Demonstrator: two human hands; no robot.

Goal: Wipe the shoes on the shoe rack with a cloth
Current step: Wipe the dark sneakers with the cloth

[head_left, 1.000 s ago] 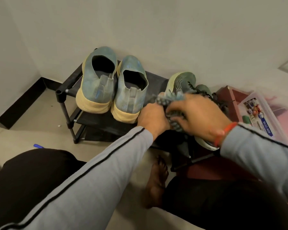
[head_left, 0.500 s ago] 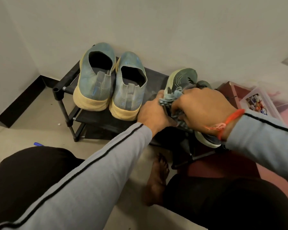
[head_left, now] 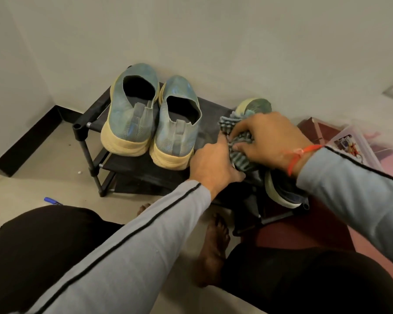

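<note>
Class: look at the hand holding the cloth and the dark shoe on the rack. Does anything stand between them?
Nothing visible does. The right hand presses the cloth straight onto the dark shoe, with the left hand beside it.

Dim indoor light, soft shadows, wide-angle edge distortion, slight blur

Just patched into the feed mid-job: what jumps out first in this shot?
The pair of pale blue slip-on shoes with cream soles stands heels toward the camera on the left of the black shoe rack. To their right, both hands meet over a dark green shoe: the right hand grips a striped grey cloth against it, and the left hand rests at the shoe's near side.
</note>
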